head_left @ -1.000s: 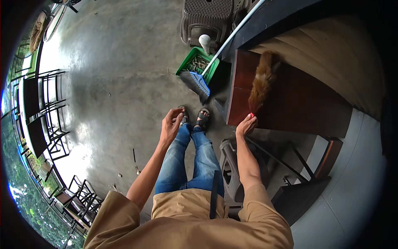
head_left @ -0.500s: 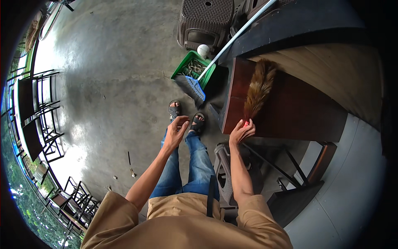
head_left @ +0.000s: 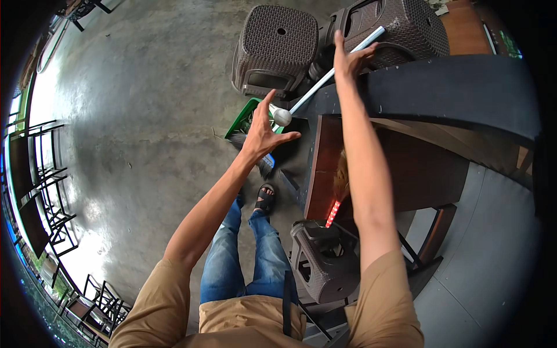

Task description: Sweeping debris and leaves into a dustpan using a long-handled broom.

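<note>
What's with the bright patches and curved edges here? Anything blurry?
Head view: glare whitens the floor at left near the dark tables; the fisheye lens curves straight edges toward a black rim; the right forearm looks slightly blurred, perhaps by motion, while the stool at top centre appears sharper.

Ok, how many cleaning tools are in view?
3: a green dustpan on the floor, a broom near the right hand, a feather duster on the brown board. Others may be hidden.

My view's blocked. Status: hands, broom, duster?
Left hand open near dustpan handle; right hand open by broom pole. Duster lies on brown surface. Stools stand beyond.
</note>
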